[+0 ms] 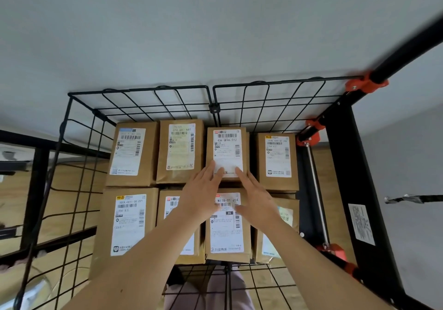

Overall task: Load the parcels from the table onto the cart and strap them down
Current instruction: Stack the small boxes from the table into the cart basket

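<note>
Loading looks nearly done: eight cardboard parcels [130, 156] in two rows inside wire cart [214, 108]. Left hand [203, 190] and right hand [256, 194], fingers flat and unclenched, press parcel labelled 436 [227, 146] at 12 o'clock. Nothing tied over load; strapping down remains.

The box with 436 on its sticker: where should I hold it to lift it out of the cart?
Come from above, probably. The 436 box lies flat, sticker up, tight between neighbouring boxes, wire wall behind. It seems to sit higher than them, so hold its left and right sides near the top. The left hand and right hand rest flat on its near end.
</note>
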The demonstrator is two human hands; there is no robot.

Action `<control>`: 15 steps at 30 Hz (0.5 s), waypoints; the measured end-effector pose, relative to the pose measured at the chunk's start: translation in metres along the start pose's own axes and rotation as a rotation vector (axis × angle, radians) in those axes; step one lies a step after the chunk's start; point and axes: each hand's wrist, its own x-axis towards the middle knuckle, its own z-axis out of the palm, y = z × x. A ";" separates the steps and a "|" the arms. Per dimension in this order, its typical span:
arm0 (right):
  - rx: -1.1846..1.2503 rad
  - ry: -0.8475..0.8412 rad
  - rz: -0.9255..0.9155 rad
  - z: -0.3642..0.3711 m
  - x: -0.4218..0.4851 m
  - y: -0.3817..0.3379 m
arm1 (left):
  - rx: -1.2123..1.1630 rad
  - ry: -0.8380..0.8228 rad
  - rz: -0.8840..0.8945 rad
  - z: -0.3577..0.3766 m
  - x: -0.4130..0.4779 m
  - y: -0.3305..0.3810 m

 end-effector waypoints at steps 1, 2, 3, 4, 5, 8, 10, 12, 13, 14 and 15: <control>0.001 -0.001 0.005 -0.001 -0.001 0.000 | -0.009 -0.004 0.006 0.000 0.000 -0.002; 0.009 -0.001 0.013 -0.001 -0.002 -0.001 | -0.024 -0.008 0.007 -0.001 -0.001 -0.004; 0.022 0.005 0.022 -0.002 -0.003 -0.002 | -0.042 -0.010 0.001 -0.003 -0.003 -0.005; 0.034 0.016 0.032 -0.003 -0.005 -0.003 | -0.059 -0.004 -0.007 -0.005 -0.006 -0.007; 0.041 0.030 0.043 -0.005 -0.007 -0.004 | -0.071 0.007 -0.014 -0.008 -0.010 -0.008; 0.026 0.054 0.091 -0.013 -0.016 -0.013 | -0.103 0.042 -0.037 -0.018 -0.025 -0.016; 0.008 0.072 0.111 -0.018 -0.024 -0.023 | -0.139 0.062 -0.063 -0.024 -0.038 -0.025; 0.019 0.105 0.102 -0.020 -0.035 -0.037 | -0.173 0.070 -0.084 -0.030 -0.054 -0.034; 0.033 0.125 0.091 -0.021 -0.041 -0.044 | -0.197 0.072 -0.089 -0.034 -0.063 -0.039; 0.045 0.145 0.077 -0.022 -0.048 -0.052 | -0.227 0.078 -0.096 -0.037 -0.074 -0.044; 0.047 0.164 0.059 -0.022 -0.055 -0.061 | -0.255 0.086 -0.098 -0.041 -0.084 -0.050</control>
